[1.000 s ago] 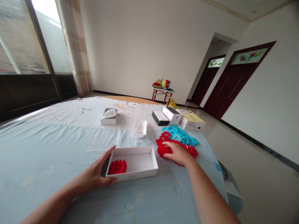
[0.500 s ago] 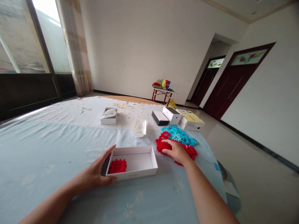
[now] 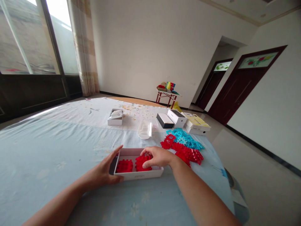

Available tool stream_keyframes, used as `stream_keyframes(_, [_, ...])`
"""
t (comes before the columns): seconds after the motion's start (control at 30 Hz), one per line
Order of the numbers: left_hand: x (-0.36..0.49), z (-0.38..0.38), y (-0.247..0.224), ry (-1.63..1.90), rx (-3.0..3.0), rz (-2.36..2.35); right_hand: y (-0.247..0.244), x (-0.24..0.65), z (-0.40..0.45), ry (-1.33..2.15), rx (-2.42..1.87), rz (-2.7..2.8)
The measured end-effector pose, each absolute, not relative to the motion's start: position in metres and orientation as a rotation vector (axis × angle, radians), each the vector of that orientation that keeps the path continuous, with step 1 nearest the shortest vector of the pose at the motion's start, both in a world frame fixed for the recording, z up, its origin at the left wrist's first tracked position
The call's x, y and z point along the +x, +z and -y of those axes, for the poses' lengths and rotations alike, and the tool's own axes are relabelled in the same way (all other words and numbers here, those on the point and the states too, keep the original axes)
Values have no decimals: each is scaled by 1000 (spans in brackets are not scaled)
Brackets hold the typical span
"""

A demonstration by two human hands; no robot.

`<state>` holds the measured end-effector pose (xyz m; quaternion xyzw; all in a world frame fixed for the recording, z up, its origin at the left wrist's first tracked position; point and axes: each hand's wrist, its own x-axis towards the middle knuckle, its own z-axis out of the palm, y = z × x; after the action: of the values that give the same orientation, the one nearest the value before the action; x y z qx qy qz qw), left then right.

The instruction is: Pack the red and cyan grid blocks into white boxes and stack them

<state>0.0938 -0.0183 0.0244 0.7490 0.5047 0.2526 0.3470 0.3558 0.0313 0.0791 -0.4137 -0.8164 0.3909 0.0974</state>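
Note:
A white open-topped box [image 3: 141, 176] lies in front of me on the table. My left hand [image 3: 103, 171] grips its left end, thumb at the near wall and fingers along the far corner. Inside, at the left, sits a stack of red interlocking plastic pieces [image 3: 124, 166]. My right hand [image 3: 157, 156] reaches over the box's right half, its fingers and thumb closed on a second bunch of red interlocking pieces [image 3: 140, 163]. To the right, loose red pieces [image 3: 187, 153] are heaped against a pile of blue pieces [image 3: 184, 138].
Beyond the box stand a clear plastic tray [image 3: 145, 129] and a small white box [image 3: 115, 121] with wrapping inside. Further right are a black-and-white box [image 3: 165, 120], a white phone box [image 3: 176, 118] and a yellow-topped box [image 3: 196, 122]. The round table's edge curves along the right.
My right hand has carried a bunch of red pieces from the heap leftward into the box. My left hand stays on the box. The whole view has shifted slightly.

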Motion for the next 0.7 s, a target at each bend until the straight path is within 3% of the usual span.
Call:
stream_keyframes(0.17, [93,18,23,637,1956,-1311,84,343,-41,1210,-1208,2652])
stream_keyframes(0.37, [93,17,22,629,1927,-1322,82,337,-36,792,-1217,2889])
stream_keyframes(0.5, [93,18,22,636,1933,-1302,81,340,-25,593,-1228,2794])
stream_keyframes(0.7, [93,18,24,643,1951,-1297,79,351,-19,593,-1324,2576])
